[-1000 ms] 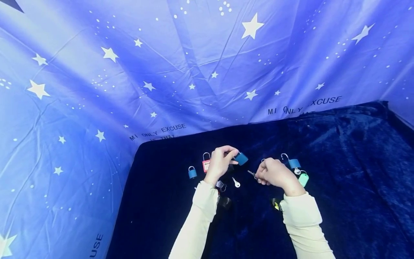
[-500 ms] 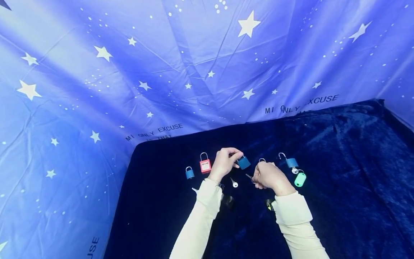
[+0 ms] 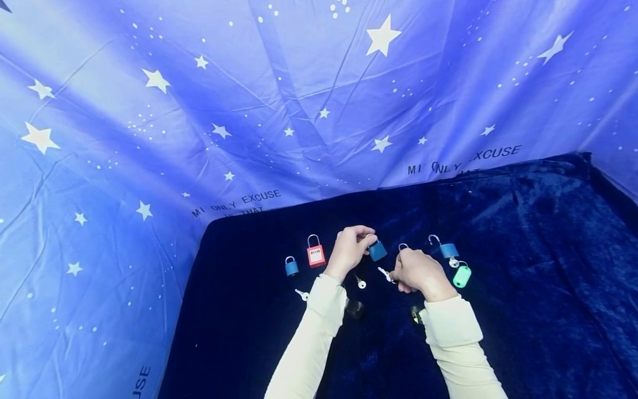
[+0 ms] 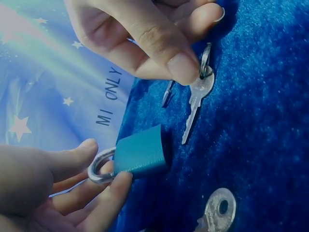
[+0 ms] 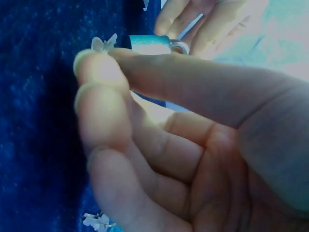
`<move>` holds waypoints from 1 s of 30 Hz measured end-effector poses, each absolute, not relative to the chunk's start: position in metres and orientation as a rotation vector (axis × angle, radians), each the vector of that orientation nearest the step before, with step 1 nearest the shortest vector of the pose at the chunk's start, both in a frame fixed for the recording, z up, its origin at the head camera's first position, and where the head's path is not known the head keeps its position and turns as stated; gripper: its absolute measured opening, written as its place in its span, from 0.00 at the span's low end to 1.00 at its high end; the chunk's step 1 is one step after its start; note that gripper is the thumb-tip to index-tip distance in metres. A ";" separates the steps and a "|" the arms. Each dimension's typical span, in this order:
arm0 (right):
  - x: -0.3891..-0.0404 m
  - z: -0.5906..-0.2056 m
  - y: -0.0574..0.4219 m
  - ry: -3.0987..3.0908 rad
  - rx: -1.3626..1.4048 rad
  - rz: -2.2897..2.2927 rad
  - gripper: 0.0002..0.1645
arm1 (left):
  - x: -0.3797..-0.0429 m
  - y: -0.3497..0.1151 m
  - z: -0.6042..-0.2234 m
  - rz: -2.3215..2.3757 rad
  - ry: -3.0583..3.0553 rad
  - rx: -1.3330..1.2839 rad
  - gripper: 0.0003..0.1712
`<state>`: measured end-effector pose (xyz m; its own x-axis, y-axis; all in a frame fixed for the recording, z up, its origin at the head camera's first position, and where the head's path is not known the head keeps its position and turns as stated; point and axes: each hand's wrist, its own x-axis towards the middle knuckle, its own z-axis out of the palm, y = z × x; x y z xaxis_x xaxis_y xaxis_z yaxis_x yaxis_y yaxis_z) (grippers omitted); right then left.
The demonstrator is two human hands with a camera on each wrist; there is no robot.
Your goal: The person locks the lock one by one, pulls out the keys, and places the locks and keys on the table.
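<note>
My left hand (image 3: 346, 249) holds a blue padlock (image 3: 377, 251) by its shackle, thumb on one side and fingers on the other. In the left wrist view the padlock (image 4: 140, 152) is tilted, its shackle toward the palm and its body toward the right hand. Thumb and finger of my right hand (image 3: 421, 271) pinch a silver key (image 4: 195, 101) at its ring, blade pointing down and apart from the padlock. A second key (image 4: 168, 94) shows beside it, partly behind the thumb. On the cloth below, between the hands, lies a loose key (image 3: 361, 283).
A red padlock (image 3: 316, 255) and a small blue padlock (image 3: 291, 266) lie to the left, near another key (image 3: 302, 295). To the right is an unlocked blue padlock (image 3: 448, 251) with a key and green tag (image 3: 463, 276). Behind the right hand a shackle (image 3: 404, 245) shows.
The left hand has moved slightly right with the padlock, and the right hand slightly left with the keys, so they are closer together. The view has shifted a little.
</note>
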<state>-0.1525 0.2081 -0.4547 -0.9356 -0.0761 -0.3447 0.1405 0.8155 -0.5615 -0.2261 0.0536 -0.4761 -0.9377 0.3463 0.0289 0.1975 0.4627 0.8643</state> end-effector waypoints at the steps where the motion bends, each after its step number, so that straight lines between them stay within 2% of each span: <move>1: -0.152 -0.454 0.208 2.650 0.044 -0.847 0.09 | -0.226 0.054 -0.476 1.462 2.571 0.482 0.15; 14: -0.154 -0.444 0.219 2.779 0.005 -0.870 0.11 | -0.226 0.049 -0.477 1.210 2.779 0.546 0.17; 23: -0.157 -0.439 0.226 3.052 -0.009 -1.004 0.08 | -0.223 0.051 -0.469 1.365 2.748 0.636 0.15; 30: -0.157 -0.435 0.227 3.119 -0.027 -1.104 0.09 | -0.220 0.052 -0.464 1.463 2.699 0.675 0.15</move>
